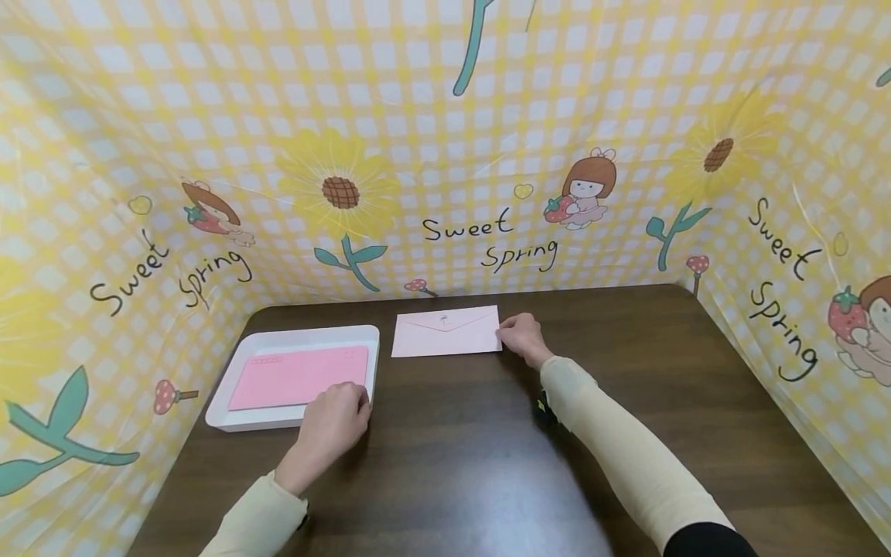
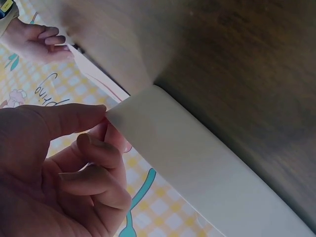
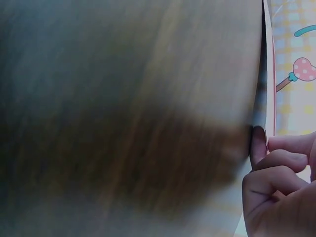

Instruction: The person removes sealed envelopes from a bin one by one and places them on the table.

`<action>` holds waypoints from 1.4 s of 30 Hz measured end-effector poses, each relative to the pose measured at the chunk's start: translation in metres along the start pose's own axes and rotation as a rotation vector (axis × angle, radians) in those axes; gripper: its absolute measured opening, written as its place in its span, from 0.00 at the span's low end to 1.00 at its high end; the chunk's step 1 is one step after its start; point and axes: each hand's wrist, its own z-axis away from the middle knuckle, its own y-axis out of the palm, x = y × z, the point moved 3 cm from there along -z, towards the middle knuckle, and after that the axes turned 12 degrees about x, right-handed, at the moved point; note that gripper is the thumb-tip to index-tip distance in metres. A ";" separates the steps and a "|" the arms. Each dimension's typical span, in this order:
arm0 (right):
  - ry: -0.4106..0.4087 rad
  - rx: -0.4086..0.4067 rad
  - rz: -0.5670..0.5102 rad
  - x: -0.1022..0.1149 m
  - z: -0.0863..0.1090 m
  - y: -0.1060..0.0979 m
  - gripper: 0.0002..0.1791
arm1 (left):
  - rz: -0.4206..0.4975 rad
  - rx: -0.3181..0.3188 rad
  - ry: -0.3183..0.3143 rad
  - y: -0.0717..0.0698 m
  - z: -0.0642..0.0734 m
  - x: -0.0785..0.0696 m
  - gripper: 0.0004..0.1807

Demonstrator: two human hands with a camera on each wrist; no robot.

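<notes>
My left hand (image 1: pixel 332 429) pinches the rim of a shallow white tray (image 1: pixel 267 418) at its near right corner. In the left wrist view, the thumb and index finger (image 2: pixel 79 118) meet at that tray corner, the other fingers curled below. Inside the tray lies a flat bright pink envelope (image 1: pixel 299 377). To the right of the tray is a pale pink envelope (image 1: pixel 445 340), its pointed flap facing up with a small dark figure printed near the top. My right hand (image 1: pixel 524 338) pinches this envelope's right edge between thumb and fingers; the right wrist view shows it edge-on.
A dark brown wooden table (image 1: pixel 473 449) carries everything. Yellow checked cloth (image 1: pixel 445 155) with flowers and lettering hangs behind the table and along both sides. The envelope lies near the table's back edge, and the tray sits close to the left edge.
</notes>
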 end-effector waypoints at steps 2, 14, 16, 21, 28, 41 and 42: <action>-0.017 -0.005 0.002 -0.001 0.001 0.000 0.14 | -0.006 -0.003 0.006 -0.001 0.001 -0.001 0.07; -0.037 -0.012 0.041 0.000 0.000 -0.001 0.14 | -0.023 -0.006 0.006 -0.002 0.003 -0.003 0.07; -0.038 -0.010 0.050 0.000 0.000 -0.001 0.14 | -0.023 -0.001 0.001 -0.002 0.003 -0.003 0.06; -0.049 -0.012 0.054 0.000 0.001 -0.002 0.13 | -0.028 0.000 0.000 -0.002 0.003 -0.003 0.07; -0.078 -0.023 0.080 -0.001 0.004 -0.004 0.13 | -0.028 -0.010 0.003 -0.002 0.002 -0.002 0.08; -0.245 0.075 0.452 0.014 0.018 0.009 0.18 | -0.018 0.007 -0.008 -0.001 0.001 -0.002 0.06; -0.264 0.091 0.503 0.016 0.021 0.011 0.19 | -0.019 0.007 -0.008 -0.001 0.001 -0.002 0.06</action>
